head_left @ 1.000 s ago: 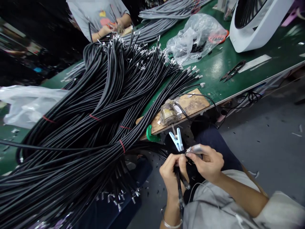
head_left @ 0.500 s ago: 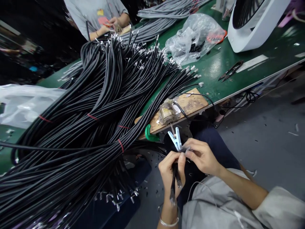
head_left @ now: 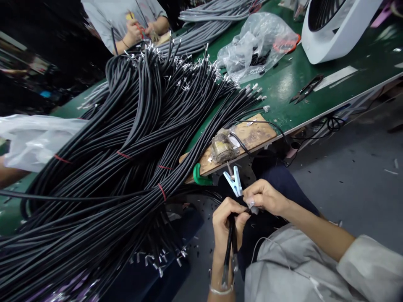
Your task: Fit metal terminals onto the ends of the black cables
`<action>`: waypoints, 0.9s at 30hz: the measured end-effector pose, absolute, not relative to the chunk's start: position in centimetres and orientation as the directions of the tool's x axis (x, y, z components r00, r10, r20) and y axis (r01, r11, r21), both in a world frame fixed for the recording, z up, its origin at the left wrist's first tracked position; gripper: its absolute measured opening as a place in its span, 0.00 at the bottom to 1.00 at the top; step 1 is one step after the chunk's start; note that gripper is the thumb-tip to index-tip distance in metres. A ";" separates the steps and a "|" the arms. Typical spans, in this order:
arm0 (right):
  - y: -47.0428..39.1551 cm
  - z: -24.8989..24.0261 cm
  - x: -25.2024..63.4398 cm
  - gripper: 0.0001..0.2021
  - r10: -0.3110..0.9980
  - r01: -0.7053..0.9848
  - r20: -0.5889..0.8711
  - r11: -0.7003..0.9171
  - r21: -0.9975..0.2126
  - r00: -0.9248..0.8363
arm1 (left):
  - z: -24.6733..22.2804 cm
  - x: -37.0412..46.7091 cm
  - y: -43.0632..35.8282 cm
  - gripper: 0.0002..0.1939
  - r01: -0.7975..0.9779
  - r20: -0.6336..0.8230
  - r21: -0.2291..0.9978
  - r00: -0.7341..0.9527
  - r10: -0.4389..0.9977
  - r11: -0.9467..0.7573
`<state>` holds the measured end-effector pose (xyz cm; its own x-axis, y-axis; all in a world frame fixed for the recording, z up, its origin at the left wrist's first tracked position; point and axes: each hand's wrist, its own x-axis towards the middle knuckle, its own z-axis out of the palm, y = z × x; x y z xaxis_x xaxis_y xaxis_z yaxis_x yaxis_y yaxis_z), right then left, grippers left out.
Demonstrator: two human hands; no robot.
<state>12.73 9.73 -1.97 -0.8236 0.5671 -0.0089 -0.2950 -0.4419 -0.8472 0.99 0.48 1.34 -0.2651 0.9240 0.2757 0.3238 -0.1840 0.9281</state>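
My left hand [head_left: 229,216] is closed around a few black cables [head_left: 230,243], whose ends hang down over my wrist. Close beside it, my right hand [head_left: 266,197] pinches the silvery frayed end [head_left: 252,205] of a cable that sticks out from the left hand's fingers. Just above my fingers, a light blue clothespin [head_left: 233,181] sits on the shaft of a small taped motor [head_left: 222,147]. That motor is fixed on a wooden board [head_left: 258,130] at the table's edge. The fingertips partly hide the cable end.
A large pile of black cables [head_left: 132,138] with stripped ends covers the green table [head_left: 280,92]. A green clamp [head_left: 201,176] grips the board. Snips [head_left: 306,89], a clear plastic bag [head_left: 258,46] and a white fan [head_left: 333,33] stand further right. A co-worker [head_left: 126,25] sits across.
My right hand has shifted slightly, and the cable end has moved down, away from the clothespin. At the far left a forearm has come into view. The co-worker's hands have moved.
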 end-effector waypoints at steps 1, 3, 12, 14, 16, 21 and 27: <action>10.4 -1.7 12.8 0.20 0.589 -0.266 -0.004 -0.371 -0.890 -0.808 | 1.2 1.2 0.5 0.10 0.328 0.278 0.928 -0.295 0.914 -0.176; 11.5 -1.1 12.7 0.20 0.649 -0.224 -0.009 -0.275 -0.935 -0.760 | 1.0 1.6 0.6 0.10 0.308 0.293 0.932 -0.335 0.895 -0.190; 12.3 1.1 9.7 0.28 0.569 -0.342 -0.053 -0.563 -0.753 -0.820 | 1.0 0.9 1.2 0.05 0.151 0.402 0.916 -0.359 0.842 -0.373; 12.1 0.9 9.2 0.26 0.579 -0.387 -0.085 -0.640 -0.664 -0.811 | 1.0 0.8 1.4 0.05 0.181 0.384 0.923 -0.382 0.841 -0.339; 11.9 0.7 9.0 0.24 0.597 -0.415 -0.111 -0.667 -0.618 -0.794 | 1.1 0.9 1.6 0.05 0.223 0.357 0.931 -0.389 0.849 -0.289; 11.8 -0.1 8.9 0.25 0.556 -0.433 -0.054 -0.700 -0.568 -0.829 | 1.4 1.0 1.5 0.08 0.226 0.225 0.964 -0.403 0.887 -0.142; 12.2 -2.5 11.3 0.23 0.670 -0.473 -0.113 -0.623 -0.624 -0.733 | 1.4 0.5 0.9 0.05 0.227 0.271 0.953 -0.354 0.895 -0.199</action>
